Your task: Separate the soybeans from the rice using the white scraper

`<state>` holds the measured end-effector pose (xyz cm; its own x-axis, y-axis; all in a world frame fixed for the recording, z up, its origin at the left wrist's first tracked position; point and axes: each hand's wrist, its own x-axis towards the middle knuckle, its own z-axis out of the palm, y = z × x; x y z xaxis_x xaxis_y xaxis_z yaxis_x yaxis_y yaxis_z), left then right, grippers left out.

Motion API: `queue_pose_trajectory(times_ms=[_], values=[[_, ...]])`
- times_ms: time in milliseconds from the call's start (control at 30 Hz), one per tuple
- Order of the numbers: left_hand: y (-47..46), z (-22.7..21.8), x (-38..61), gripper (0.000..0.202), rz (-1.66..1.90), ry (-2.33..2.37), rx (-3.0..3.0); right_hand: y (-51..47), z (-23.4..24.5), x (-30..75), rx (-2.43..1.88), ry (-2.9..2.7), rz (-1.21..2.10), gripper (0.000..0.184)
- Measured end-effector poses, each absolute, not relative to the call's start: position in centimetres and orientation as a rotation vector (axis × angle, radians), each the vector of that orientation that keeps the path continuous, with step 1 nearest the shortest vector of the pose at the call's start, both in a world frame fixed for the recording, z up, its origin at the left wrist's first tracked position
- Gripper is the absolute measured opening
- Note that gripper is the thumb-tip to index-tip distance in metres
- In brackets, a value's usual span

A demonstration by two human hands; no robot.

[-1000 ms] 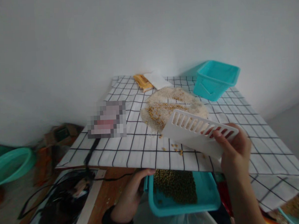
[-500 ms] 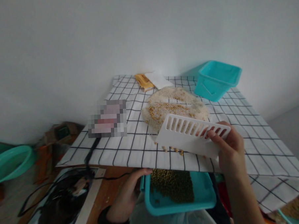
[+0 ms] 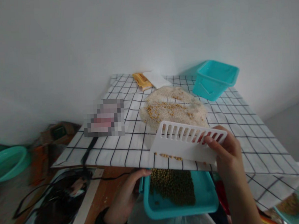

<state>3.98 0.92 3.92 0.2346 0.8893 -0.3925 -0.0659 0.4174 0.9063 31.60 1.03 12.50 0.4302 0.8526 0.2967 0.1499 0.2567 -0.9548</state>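
My right hand [image 3: 227,155] is closed on the right end of a white slotted plastic scraper [image 3: 182,140], whose lower edge rests on the checked tablecloth [image 3: 116,153] near the table's front edge. A few yellow beans [image 3: 170,156] lie along that edge. Behind the scraper sits a pile of rice mixed with beans [image 3: 172,106]. My left hand [image 3: 129,188] grips the left rim of a teal tray [image 3: 205,202] held just below the table edge, with greenish beans [image 3: 174,187] in it.
An empty teal bin [image 3: 213,79] stands at the back right of the table. An orange and white packet [image 3: 150,79] lies at the back. A blurred item [image 3: 104,118] and black cable lie left. A teal basin [image 3: 8,162] sits on the floor, left.
The scraper has slid toward me and a little left, pushing the loose beans to the table's front edge. The tray under the edge stays put.
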Motion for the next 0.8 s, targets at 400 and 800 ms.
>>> queue_pose_trajectory(times_ms=[400, 800], values=[[0.8, 2.5, 3.5, 0.015, 0.724, 1.133, 0.727, -1.2, 13.8, 31.2, -1.302, -1.117, 0.653, 0.019], [0.6, 5.1, 5.0, 0.010, 0.716, 1.138, 0.504, -0.2, 13.6, 34.1, -1.167, -0.844, 0.454, 0.015]])
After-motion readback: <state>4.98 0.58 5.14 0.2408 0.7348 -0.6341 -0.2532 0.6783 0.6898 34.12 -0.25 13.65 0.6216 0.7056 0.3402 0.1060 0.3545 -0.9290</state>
